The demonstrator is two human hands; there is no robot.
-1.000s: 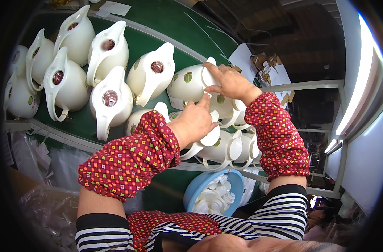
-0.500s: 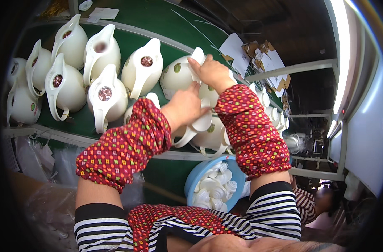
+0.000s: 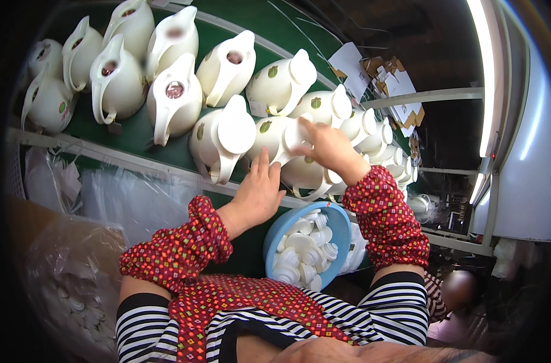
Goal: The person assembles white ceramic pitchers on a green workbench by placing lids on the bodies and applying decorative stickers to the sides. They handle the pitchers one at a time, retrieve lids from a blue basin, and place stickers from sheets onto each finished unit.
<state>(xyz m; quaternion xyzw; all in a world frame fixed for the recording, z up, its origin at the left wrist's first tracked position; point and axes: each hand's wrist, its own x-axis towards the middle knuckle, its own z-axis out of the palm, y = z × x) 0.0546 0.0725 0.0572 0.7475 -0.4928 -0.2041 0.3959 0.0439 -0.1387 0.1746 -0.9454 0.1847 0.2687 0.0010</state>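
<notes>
Cream-white vacuum jugs with green leaf prints stand in rows on the green bench. My right hand (image 3: 334, 151) grips the round white lid (image 3: 292, 134) of a front-row jug (image 3: 267, 132), its fingers around the lid's edge and somewhat blurred. Close to that jug's lower front, my left hand (image 3: 256, 192) lies with its fingers stretched out, holding nothing. Left of it is a lidded jug (image 3: 207, 140), its handle toward me. Another lidded jug (image 3: 278, 85) stands behind. Farther left, an open-topped jug (image 3: 176, 100) shows its shiny inner liner.
Just below the bench edge sits a blue basin (image 3: 340, 247) heaped with white lids and stoppers (image 3: 305, 248). Clear plastic bags (image 3: 76, 266) lie at the lower left. Cardboard and papers (image 3: 396, 91) are piled beyond the bench. Another person in stripes (image 3: 435, 296) is at the lower right.
Both hands have come away from the farther jug. My right hand is now at a front jug's lid, and my left has drawn back toward the bench edge. The whole view has shifted.
</notes>
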